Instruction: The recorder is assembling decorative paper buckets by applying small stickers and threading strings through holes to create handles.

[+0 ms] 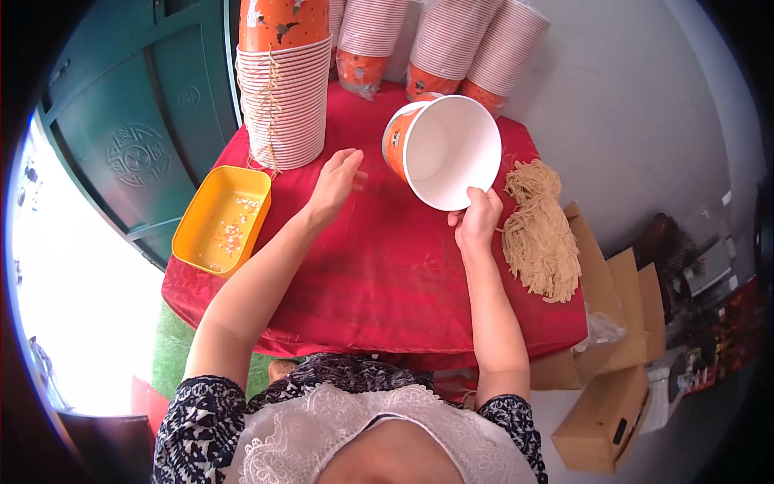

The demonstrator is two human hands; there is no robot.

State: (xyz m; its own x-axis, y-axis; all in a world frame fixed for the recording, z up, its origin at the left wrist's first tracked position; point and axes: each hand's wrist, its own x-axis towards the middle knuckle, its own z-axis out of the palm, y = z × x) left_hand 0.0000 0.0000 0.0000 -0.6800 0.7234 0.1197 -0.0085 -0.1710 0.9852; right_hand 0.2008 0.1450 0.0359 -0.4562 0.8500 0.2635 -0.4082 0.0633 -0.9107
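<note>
My right hand (480, 220) pinches the near rim of a white-lined orange paper bucket (454, 153), thumb on the rim. The bucket is tilted, its mouth turned toward me, and nothing shows inside it. To its left, my left hand (337, 184) is held over the table with fingers stretched out and nothing in it, apart from the bucket. Beyond that hand stands a tall stack of nested paper buckets (286, 105), with knotted beige cords (272, 105) hanging down its side. A yellow tray (184, 242) of small pale bits lies near my left forearm.
The table wears a red cloth (379, 282). A bundle of beige cords (542, 234) lies at its right edge. More bucket stacks (451, 40) in clear plastic stand at the back. Cardboard boxes (601, 419) sit on the floor at right; a green door (137, 121) is at left.
</note>
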